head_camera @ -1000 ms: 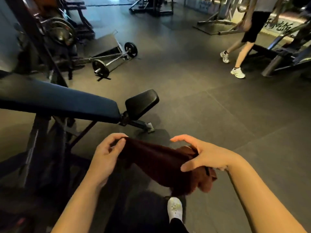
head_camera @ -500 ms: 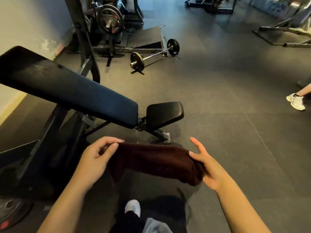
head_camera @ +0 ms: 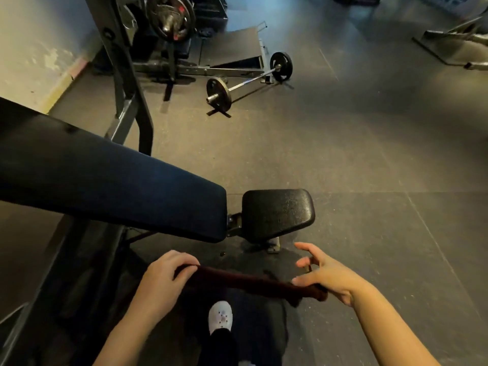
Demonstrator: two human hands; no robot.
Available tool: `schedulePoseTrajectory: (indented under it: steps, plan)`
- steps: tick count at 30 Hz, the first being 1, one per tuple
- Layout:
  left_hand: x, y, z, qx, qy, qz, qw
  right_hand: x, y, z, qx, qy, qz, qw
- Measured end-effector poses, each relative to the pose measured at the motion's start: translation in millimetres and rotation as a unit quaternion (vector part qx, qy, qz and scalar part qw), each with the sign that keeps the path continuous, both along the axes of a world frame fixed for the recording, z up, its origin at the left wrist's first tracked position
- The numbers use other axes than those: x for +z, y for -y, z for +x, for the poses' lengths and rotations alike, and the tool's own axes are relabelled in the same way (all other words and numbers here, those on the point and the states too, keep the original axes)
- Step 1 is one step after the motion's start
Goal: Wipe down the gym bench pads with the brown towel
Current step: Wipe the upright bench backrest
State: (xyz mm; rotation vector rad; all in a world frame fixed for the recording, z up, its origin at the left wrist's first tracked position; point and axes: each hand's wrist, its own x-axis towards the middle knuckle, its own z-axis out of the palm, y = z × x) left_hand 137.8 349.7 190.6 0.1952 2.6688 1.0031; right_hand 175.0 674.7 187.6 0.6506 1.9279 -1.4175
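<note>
The brown towel is stretched into a narrow band between my two hands, low in the frame. My left hand grips its left end with curled fingers. My right hand pinches the right end with the thumb while the other fingers spread upward. Just beyond the towel is the gym bench: a long dark blue back pad sloping up to the left, and a small black seat pad to its right. Neither hand touches the pads.
The bench's black steel frame fills the lower left. A rack upright stands behind the back pad. A loaded barbell lies on the rubber floor farther back. My white shoe is below the towel.
The view has swung left and closer to the bench. The towel hung loose in a wide fold; now it is pulled out into a thin taut band between my hands.
</note>
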Motion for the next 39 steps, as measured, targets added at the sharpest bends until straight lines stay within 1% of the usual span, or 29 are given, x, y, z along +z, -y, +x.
schedulePoseTrajectory:
  steps: [2, 4, 6, 8, 10, 12, 14, 17, 19, 21, 23, 24, 25, 28, 33, 37, 39]
  plan:
    - [-0.7, -2.0, -36.7, -0.033, 0.013, -0.029, 0.999, 0.2, -1.1, -24.5, 0.012, -0.026, 0.006, 1.0]
    - [-4.1, -5.8, -70.1, -0.058, 0.013, -0.047, 0.997, 1.2, -4.1, -40.7, 0.037, -0.028, 0.031, 0.998]
    - [-6.1, -13.3, -95.0, -0.07, 0.011, -0.049, 0.996, 0.8, -8.0, -47.7, 0.072, -0.028, 0.077, 0.994]
    - [-4.1, -25.7, -112.5, -0.091, 0.014, -0.049, 0.995, 2.5, -10.5, -53.1, 0.096, -0.049, 0.133, 0.985]
    - [-7.5, -40.3, -125.2, -0.121, 0.019, -0.047, 0.991, 6.4, -17.1, -61.3, 0.106, -0.079, 0.226, 0.965]
    - [-10.8, -54.8, -131.7, -0.136, 0.011, -0.044, 0.99, 12.5, -27.8, -68.9, 0.107, -0.102, 0.324, 0.935]
    - [-9.6, -69.5, -132.6, -0.138, 0.007, -0.037, 0.99, 20.6, -40.4, -72.9, 0.079, -0.119, 0.366, 0.92]
    - [-9.1, -91.3, -137.1, -0.151, -0.01, -0.013, 0.988, 35.5, -60.4, -67.0, 0.041, -0.128, 0.389, 0.911]
    - [-8.4, -104.3, -141.8, -0.155, -0.016, 0.018, 0.988, 41.4, -74.2, -60.5, 0.006, -0.137, 0.398, 0.907]
    - [-6.1, -118.1, -148.0, -0.119, 0.023, 0.105, 0.987, 42.0, -83.7, -52.6, -0.023, -0.137, 0.417, 0.898]
    - [-2.9, -131.7, -148.9, -0.063, 0.107, 0.214, 0.969, 39.4, -89.8, -45.4, -0.03, -0.13, 0.438, 0.889]
    - [-2.4, -137.3, -150.0, -0.049, 0.12, 0.245, 0.961, 38.2, -90.9, -42.6, -0.023, -0.127, 0.442, 0.887]
    - [-3.4, -143.6, -150.7, -0.046, 0.108, 0.256, 0.96, 37.8, -91.9, -39.8, -0.009, -0.124, 0.443, 0.888]
    - [-4.8, -158.6, -149.8, -0.038, 0.062, 0.255, 0.964, 35.4, -92.1, -33.6, 0.021, -0.119, 0.433, 0.893]
    - [-0.6, -174.2, -148.7, -0.001, -0.002, 0.229, 0.973, 32.3, -95.4, -30.9, -0.041, -0.125, 0.44, 0.888]
    - [-3.4, -174.9, -155.0, 0.016, 0.006, 0.226, 0.974, 36.9, -94.4, -34.7, -0.024, -0.135, 0.421, 0.897]
    - [-8.6, -173.7, -156.5, 0.018, 0.012, 0.228, 0.974, 34.3, -95.3, -34.0, -0.039, -0.148, 0.412, 0.898]
